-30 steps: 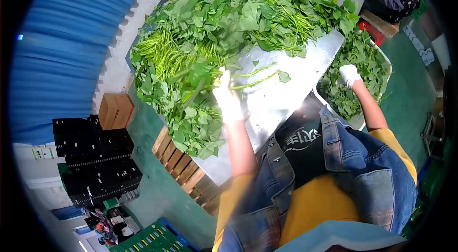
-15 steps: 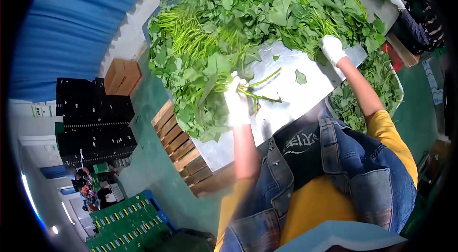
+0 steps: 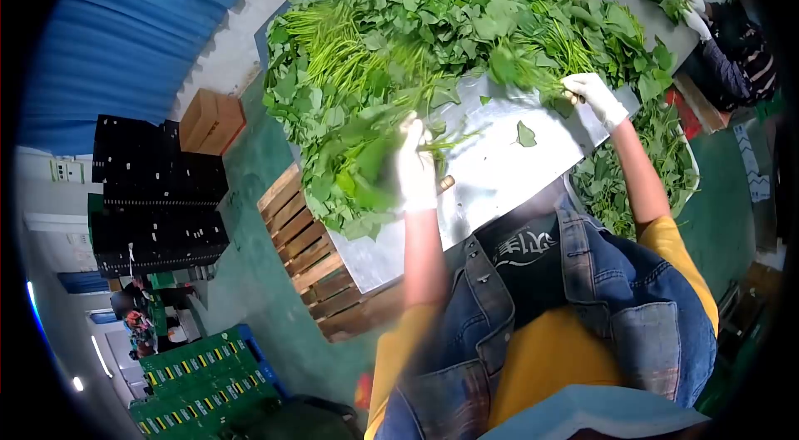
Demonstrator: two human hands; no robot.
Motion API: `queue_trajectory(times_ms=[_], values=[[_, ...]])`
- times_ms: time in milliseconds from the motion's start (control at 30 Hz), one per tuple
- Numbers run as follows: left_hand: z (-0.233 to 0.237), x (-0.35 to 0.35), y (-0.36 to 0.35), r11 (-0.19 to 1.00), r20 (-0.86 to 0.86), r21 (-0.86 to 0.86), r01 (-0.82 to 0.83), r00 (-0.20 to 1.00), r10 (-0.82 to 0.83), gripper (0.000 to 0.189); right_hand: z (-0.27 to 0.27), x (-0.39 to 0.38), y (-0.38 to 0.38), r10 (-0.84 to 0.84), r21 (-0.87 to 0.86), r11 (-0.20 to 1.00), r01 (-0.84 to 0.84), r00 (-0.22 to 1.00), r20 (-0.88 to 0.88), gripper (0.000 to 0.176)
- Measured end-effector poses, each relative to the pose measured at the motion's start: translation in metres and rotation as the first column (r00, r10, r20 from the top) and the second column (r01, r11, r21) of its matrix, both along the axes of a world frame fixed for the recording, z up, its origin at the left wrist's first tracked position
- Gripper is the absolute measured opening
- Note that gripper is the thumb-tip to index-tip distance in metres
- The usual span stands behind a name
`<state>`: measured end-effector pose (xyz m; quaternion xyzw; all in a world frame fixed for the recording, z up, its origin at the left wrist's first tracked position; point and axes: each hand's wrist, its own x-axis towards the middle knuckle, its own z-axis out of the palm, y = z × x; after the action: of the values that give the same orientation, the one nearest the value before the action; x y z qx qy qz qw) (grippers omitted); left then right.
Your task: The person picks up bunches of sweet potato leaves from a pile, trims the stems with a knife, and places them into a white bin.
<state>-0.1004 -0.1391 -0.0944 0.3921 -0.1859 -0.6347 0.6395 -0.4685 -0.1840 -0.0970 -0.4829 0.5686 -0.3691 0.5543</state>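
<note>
A large heap of leafy green stems [image 3: 449,15] covers the far part of a shiny metal table [image 3: 491,165]. My left hand [image 3: 416,165], in a white glove, is closed around a bunch of leafy stems [image 3: 358,161], whose leaves point left and whose cut ends stick out to the right. My right hand [image 3: 595,99], also gloved, pinches a few stems [image 3: 524,69] at the heap's near edge, their leaves blurred. One loose leaf [image 3: 525,134] lies flat on the metal between my hands.
A tub of leaves [image 3: 620,182] stands by the table's right end. A co-worker's gloved hands [image 3: 696,14] hold greens at the upper right. Wooden pallet slats [image 3: 312,265] show at the lower left, with a cardboard box [image 3: 212,122], black crates [image 3: 158,198] and green crates [image 3: 208,382] beyond.
My right hand has turned and lifted slightly at the heap, with stems now showing in its fingers. The bunch in my left hand has shifted and blurred, its cut ends less spread.
</note>
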Motion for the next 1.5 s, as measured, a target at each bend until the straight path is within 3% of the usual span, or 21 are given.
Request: queue_trajectory(times_ms=[33,167,200,233,300,333,367,400,767,867,967,1067,1167,1233,1267,1300,1367,1400,1433,1467,1500], values=[[-0.004,-0.002,-0.001,1.000,-0.010,-0.010,0.021,1.000,-0.021,0.020,0.002,0.001,0.007,-0.083,0.057,0.996,0.070,0.957,0.279,0.011],[-0.045,-0.019,-0.006,0.989,-0.305,0.105,0.105,0.950,-0.069,0.022,-0.022,0.021,0.019,0.013,-0.016,1.000,-0.008,0.947,0.321,0.013],[-0.048,-0.024,-0.009,0.972,0.584,-0.190,0.136,0.812,0.001,0.023,-0.017,0.034,0.025,0.009,-0.054,0.999,0.007,0.958,0.286,0.013],[-0.042,-0.028,-0.008,0.874,0.946,-0.315,0.371,0.046,0.322,0.024,-0.009,0.049,0.033,0.006,-0.089,0.996,0.017,0.968,0.251,0.014],[-0.042,-0.018,-0.011,0.654,0.617,-0.500,0.568,-0.296,0.729,0.026,-0.012,0.060,0.032,0.116,-0.159,0.983,-0.094,0.984,0.137,0.012],[-0.022,-0.024,-0.007,0.803,0.874,-0.483,0.349,0.256,0.414,0.026,-0.012,0.066,0.033,0.102,-0.168,0.983,-0.078,0.985,0.137,0.011],[-0.002,-0.032,-0.002,0.930,0.634,-0.302,0.208,0.773,0.033,0.027,-0.012,0.073,0.035,0.088,-0.176,0.982,-0.063,0.987,0.137,0.011],[0.014,-0.031,-0.002,0.987,0.029,0.007,0.160,0.987,-0.161,0.027,-0.012,0.079,0.038,0.104,-0.175,0.981,-0.079,0.985,0.139,0.011],[0.066,-0.019,0.019,0.994,0.511,0.081,-0.068,0.860,0.017,0.029,-0.021,0.093,0.038,0.315,-0.489,0.773,-0.403,0.914,-0.256,0.010],[0.058,-0.015,0.022,0.991,0.603,-0.133,-0.032,0.791,0.106,0.025,-0.001,0.101,0.034,0.372,-0.398,0.798,-0.453,0.889,-0.266,0.010],[0.039,-0.015,0.019,1.000,0.250,-0.018,-0.013,0.968,0.017,0.019,0.004,0.109,0.032,0.443,-0.225,0.851,-0.474,0.879,-0.173,0.012],[0.034,-0.016,0.024,0.997,0.310,-0.018,0.070,0.949,-0.061,0.015,-0.026,0.110,0.009,0.535,-0.172,0.736,-0.655,0.718,-0.445,0.031],[0.072,-0.029,0.035,0.992,0.390,0.127,-0.006,0.920,-0.044,0.010,-0.023,0.135,0.011,0.566,-0.230,0.799,-0.555,0.824,-0.022,0.059],[0.072,-0.030,0.034,0.985,0.374,0.173,0.019,0.923,-0.084,0.010,-0.002,0.160,0.012,0.668,-0.118,0.705,-0.700,0.710,-0.222,0.067],[0.030,-0.027,0.030,0.976,0.568,-0.201,0.086,0.822,0.044,0.010,0.014,0.172,0.016,0.705,-0.074,0.693,-0.717,0.696,-0.137,0.057],[0.096,-0.033,0.038,0.971,0.449,0.237,0.042,0.881,-0.147,0.009,0.029,0.183,0.019,0.735,-0.036,0.675,-0.737,0.676,-0.046,0.048],[0.052,-0.026,0.036,0.980,0.791,-0.193,0.050,0.599,0.125,0.009,0.000,0.189,0.017,0.670,-0.201,0.738,-0.644,0.736,0.100,0.030],[0.065,-0.020,0.043,0.816,0.855,-0.488,0.310,-0.019,0.519,0.015,0.024,0.193,0.023,0.541,-0.069,0.827,-0.557,0.758,0.365,0.025],[0.051,-0.017,0.037,0.817,0.857,-0.484,0.313,-0.018,0.515,0.015,0.061,0.196,0.039,0.459,-0.086,0.877,-0.473,0.770,0.444,0.025],[0.026,-0.012,0.027,0.922,0.672,-0.359,0.146,0.726,0.146,0.025,0.082,0.197,0.046,0.459,-0.129,0.881,-0.454,0.758,0.463,0.027],[0.011,-0.011,0.020,0.980,-0.078,-0.129,0.152,0.984,-0.162,0.035,0.091,0.195,0.049,0.460,-0.172,0.884,-0.434,0.748,0.479,0.030]])
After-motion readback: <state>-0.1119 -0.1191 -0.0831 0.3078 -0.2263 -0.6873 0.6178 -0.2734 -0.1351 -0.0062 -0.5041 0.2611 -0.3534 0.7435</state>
